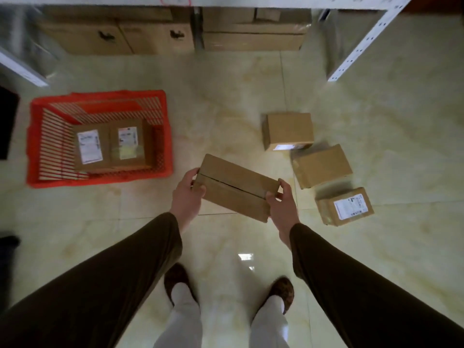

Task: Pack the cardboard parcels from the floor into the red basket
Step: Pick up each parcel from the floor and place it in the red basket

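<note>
Above the floor (pixel 226 116), both hands, left (pixel 187 194) and right (pixel 282 205), clasp a parcel's (pixel 234 188) ends; carrying step; next, likely swing left and lower it into the basket (pixel 35 146).

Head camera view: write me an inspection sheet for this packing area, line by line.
Surface: glossy pale tiled floor, with glare spots.
Job's things: red basket on the floor at left, two labelled parcels side by side inside; held parcel in mid-air; three loose parcels on the floor at right.
Clutter: nothing seen.
Hands: left hand and right hand grip opposite ends of the held parcel.
Cables: nothing seen.
Surroundings: large cartons under a white metal shelf frame ahead; dark objects at the left edge, too cropped to identify.
</note>
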Action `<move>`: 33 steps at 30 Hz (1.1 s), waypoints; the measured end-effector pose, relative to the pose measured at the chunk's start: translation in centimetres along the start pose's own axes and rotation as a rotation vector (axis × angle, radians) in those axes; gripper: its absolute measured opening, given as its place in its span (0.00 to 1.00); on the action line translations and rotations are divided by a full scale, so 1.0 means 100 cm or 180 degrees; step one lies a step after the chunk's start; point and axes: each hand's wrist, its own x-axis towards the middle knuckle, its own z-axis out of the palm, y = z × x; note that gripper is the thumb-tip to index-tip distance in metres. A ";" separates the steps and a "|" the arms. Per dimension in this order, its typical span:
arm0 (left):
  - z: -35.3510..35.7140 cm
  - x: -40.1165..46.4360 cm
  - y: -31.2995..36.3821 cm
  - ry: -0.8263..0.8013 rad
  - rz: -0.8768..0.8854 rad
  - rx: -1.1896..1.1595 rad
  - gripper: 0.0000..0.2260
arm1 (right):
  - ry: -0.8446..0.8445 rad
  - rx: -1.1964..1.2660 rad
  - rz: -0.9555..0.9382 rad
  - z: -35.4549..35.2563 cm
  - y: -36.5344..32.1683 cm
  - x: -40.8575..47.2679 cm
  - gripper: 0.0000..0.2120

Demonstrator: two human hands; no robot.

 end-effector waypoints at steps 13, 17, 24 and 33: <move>-0.154 0.061 -0.020 0.0429 -0.0285 -0.0504 0.22 | -0.0317 -0.0196 -0.0068 0.160 -0.069 0.006 0.26; -0.182 0.076 -0.022 0.0517 -0.0315 -0.0614 0.18 | -0.0319 -0.0273 -0.0082 0.194 -0.081 0.009 0.26; -0.242 0.099 -0.028 0.0311 -0.0355 -0.0629 0.19 | -0.0216 -0.0326 0.0055 0.257 -0.089 0.002 0.26; -0.306 0.145 -0.037 0.0108 -0.0276 -0.0495 0.18 | -0.0084 0.0079 0.0334 0.339 -0.091 -0.007 0.27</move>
